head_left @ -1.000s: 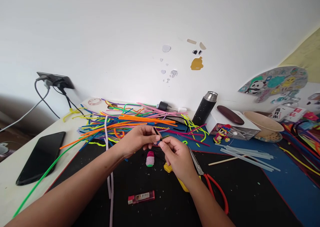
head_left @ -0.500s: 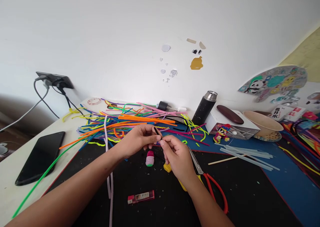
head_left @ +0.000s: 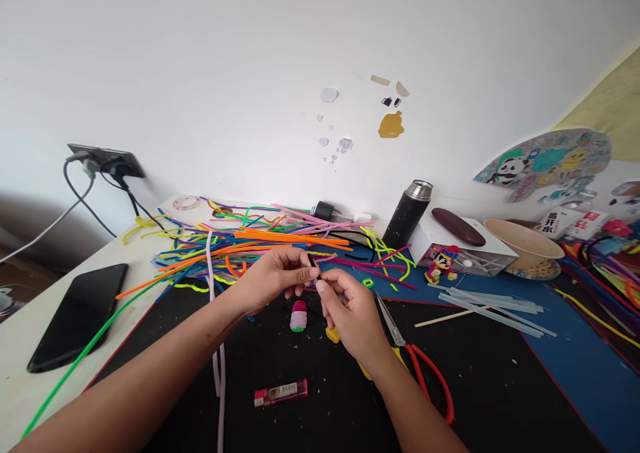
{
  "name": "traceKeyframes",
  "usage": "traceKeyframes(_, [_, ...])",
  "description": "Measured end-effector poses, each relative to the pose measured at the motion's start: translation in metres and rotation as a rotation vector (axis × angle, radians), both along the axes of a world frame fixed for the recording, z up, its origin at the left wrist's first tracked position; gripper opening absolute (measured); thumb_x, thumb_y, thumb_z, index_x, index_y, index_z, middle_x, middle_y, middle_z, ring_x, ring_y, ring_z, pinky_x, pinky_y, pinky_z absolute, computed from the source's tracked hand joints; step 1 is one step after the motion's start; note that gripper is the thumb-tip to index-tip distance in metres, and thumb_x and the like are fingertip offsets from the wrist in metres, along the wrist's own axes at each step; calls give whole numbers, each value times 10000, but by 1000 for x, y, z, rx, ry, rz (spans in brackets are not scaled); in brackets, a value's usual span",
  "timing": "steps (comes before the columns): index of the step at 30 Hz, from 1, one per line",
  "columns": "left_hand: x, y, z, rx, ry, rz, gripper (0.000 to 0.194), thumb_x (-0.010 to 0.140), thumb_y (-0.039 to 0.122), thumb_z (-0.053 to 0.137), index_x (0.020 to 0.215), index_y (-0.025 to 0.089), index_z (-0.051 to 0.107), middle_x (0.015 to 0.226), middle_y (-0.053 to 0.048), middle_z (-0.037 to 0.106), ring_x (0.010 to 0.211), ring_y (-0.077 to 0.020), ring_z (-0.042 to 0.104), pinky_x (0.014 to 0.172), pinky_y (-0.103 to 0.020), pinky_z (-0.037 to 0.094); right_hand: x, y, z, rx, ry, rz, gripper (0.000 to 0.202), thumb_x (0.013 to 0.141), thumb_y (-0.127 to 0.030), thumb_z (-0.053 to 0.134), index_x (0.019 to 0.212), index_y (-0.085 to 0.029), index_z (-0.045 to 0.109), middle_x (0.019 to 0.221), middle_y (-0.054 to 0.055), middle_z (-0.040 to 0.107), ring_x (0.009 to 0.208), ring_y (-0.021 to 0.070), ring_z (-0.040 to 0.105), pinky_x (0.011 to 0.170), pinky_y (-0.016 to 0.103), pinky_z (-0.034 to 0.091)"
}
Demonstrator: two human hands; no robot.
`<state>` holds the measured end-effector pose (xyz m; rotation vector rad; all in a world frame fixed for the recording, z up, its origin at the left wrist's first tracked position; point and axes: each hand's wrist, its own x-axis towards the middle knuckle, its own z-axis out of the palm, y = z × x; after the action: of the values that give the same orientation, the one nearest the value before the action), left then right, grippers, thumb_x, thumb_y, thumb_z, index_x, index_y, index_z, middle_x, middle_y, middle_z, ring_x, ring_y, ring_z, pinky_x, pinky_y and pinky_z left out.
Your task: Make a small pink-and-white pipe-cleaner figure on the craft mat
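Note:
My left hand pinches a short black fuzzy stem between thumb and forefinger. Close on its right, my right hand has thumb and forefinger brought together near the stem's lower end; whether they grip it is too small to tell. A small pink, lilac and green wrapped piece stands on the black mat below the hands. A yellow piece is partly covered by my right hand. Red-handled scissors lie beside my right wrist, and a pink lighter lies nearer me.
Colourful fuzzy stems are heaped behind the hands. A phone lies left. Further right are a black flask, a small figure, translucent sticks, a white box and a bowl.
My right thumb and forefinger have shifted slightly away from my left fingertips, and the right thumb now points more upward. The view has shifted a little.

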<state>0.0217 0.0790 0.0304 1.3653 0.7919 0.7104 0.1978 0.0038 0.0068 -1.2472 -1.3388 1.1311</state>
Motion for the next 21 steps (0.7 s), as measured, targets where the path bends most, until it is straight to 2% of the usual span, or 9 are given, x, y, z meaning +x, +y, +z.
traceKeyframes(5, [2, -4, 6, 41, 37, -27, 473, 757, 591, 845, 765, 161, 647, 577, 35, 569, 527, -101, 517, 474, -193, 389, 1, 1, -2, 32, -7, -18, 363, 992, -547, 591, 908, -200, 657, 578, -65, 497, 460, 109, 467, 455, 229, 377])
traceKeyframes(11, [2, -3, 9, 34, 11, -71, 474, 751, 590, 847, 748, 152, 667, 593, 30, 574, 531, -95, 512, 480, -194, 383, 3, 1, -4, 10, 14, 33, 359, 999, -548, 590, 906, -205, 645, 496, -98, 430, 422, 104, 414, 440, 221, 347])
traceKeyframes(21, [-4, 0, 12, 60, 17, -5, 469, 742, 585, 862, 744, 161, 662, 620, 20, 606, 535, -98, 522, 505, -206, 410, 1, 1, 1, -55, 105, 54, 405, 967, -596, 620, 917, -195, 641, 573, -75, 516, 421, 88, 450, 434, 212, 384])
